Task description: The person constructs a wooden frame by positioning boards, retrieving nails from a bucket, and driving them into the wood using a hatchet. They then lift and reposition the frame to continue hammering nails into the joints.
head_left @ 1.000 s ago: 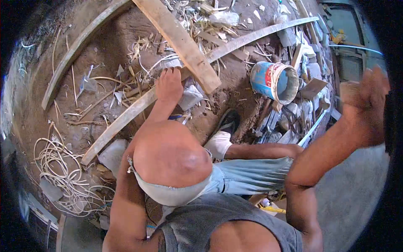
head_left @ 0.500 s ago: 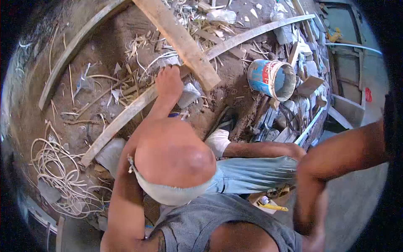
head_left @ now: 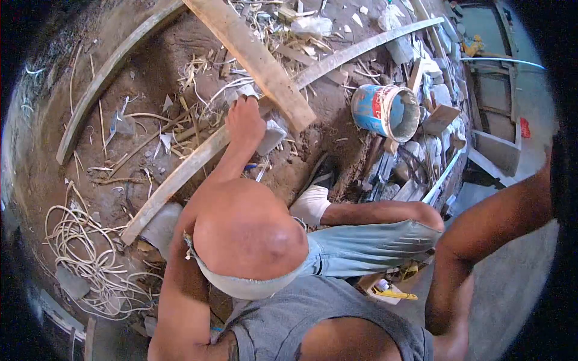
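My left hand (head_left: 245,123) grips a long, narrow wooden batten (head_left: 180,177), its fingers curled over the upper side. Just right of the fingers, a wider wooden plank (head_left: 256,63) lies across the batten, its near end reaching past it. A grey stone block (head_left: 272,137) rests beside my wrist, below the plank. My right forearm (head_left: 500,210) stretches out past the right edge, so that hand is out of sight.
A blue, white and red paint bucket (head_left: 370,111) lies tilted near stacked rubble. Coiled cable (head_left: 90,259) is at left, and another batten (head_left: 108,87) lies at upper left. A yellow tool (head_left: 397,295) sits beside my leg. Wood scraps litter the dirt.
The view has shifted slightly. My left hand keeps its grip at the same spot on the batten, and the plank stays across it. My right forearm has moved slightly lower in view.
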### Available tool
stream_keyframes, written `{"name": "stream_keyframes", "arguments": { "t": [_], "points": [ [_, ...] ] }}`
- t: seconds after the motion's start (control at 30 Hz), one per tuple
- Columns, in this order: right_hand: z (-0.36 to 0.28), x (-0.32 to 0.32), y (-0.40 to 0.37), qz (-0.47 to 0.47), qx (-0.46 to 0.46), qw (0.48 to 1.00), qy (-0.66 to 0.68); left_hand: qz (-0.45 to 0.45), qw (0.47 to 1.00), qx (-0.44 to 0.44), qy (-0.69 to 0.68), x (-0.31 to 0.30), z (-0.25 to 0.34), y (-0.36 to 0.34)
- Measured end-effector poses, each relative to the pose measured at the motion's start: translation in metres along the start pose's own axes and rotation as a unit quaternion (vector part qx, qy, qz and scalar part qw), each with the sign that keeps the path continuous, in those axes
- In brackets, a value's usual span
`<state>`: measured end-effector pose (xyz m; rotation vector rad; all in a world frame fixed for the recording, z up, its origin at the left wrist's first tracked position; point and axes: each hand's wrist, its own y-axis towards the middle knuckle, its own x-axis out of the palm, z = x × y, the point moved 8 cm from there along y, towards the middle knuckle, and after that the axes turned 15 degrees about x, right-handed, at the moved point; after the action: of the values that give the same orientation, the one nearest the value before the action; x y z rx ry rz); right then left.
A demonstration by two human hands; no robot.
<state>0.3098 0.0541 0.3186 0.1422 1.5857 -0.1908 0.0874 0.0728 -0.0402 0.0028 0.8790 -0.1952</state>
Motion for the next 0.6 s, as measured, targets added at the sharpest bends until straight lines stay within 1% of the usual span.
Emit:
{"name": "stream_keyframes", "arguments": {
  "t": [0.03,0.07,0.1,0.13,0.17,0.2,0.23,0.27,0.3,0.33,0.37,0.4,0.43,0.47,0.5,0.53,0.57,0.6],
  "points": [
    [-0.003,0.026,-0.016,-0.043,0.005,0.999,-0.030,0.009,1.000,-0.003,0.002,0.000,0.000,-0.003],
    [0.002,0.067,-0.034,-0.099,0.043,0.994,-0.026,0.005,1.000,-0.008,0.001,0.004,0.000,-0.007],
    [0.007,0.124,-0.056,-0.160,0.116,0.980,0.012,0.006,1.000,-0.008,0.003,0.004,0.001,-0.008],
    [0.014,0.186,-0.078,-0.225,0.164,0.960,0.039,0.015,1.000,-0.011,0.004,-0.001,0.001,-0.004],
    [0.011,0.256,-0.088,-0.302,0.169,0.937,0.045,-0.016,1.000,-0.027,0.000,0.000,-0.002,-0.001],
    [-0.005,0.291,-0.082,-0.394,0.174,0.902,0.026,-0.010,1.000,-0.023,0.014,0.000,-0.009,-0.004],
    [0.009,0.300,-0.102,-0.313,0.156,0.924,0.154,0.010,0.999,-0.035,0.002,0.009,-0.014,-0.009],
    [0.004,0.279,-0.092,-0.288,0.131,0.933,0.173,0.038,0.998,-0.041,-0.019,0.008,-0.010,0.001],
    [0.012,0.263,-0.073,-0.295,0.139,0.933,0.152,0.035,0.999,-0.001,0.000,0.008,-0.005,-0.003],
    [0.023,0.245,-0.054,-0.301,0.165,0.929,0.136,0.014,1.000,0.022,-0.005,0.014,0.007,-0.015],
    [0.041,0.230,-0.022,-0.225,0.089,0.963,0.118,0.003,0.999,0.025,-0.022,0.012,0.010,-0.006],
    [0.051,0.219,0.001,-0.149,0.013,0.983,0.105,-0.012,0.999,0.025,-0.028,0.009,0.001,0.000],
    [0.060,0.208,0.017,-0.264,0.116,0.932,0.220,-0.031,0.999,-0.007,-0.017,0.015,-0.005,0.004],
    [0.058,0.198,0.026,-0.376,0.200,0.844,0.326,-0.020,1.000,0.004,0.002,0.012,-0.012,0.008],
    [0.062,0.200,0.035,-0.371,0.194,0.842,0.340,-0.011,1.000,0.022,0.009,-0.002,-0.007,0.000],
    [0.071,0.208,0.039,-0.371,0.222,0.820,0.374,-0.009,0.999,0.040,0.012,-0.010,-0.001,-0.010],
    [0.081,0.217,0.040,-0.369,0.253,0.797,0.407,-0.045,0.998,0.035,0.021,-0.011,-0.008,-0.017],
    [0.073,0.227,0.037,-0.379,0.212,0.804,0.407,-0.081,0.996,0.034,0.030,-0.011,-0.021,-0.021]
  ]
}}
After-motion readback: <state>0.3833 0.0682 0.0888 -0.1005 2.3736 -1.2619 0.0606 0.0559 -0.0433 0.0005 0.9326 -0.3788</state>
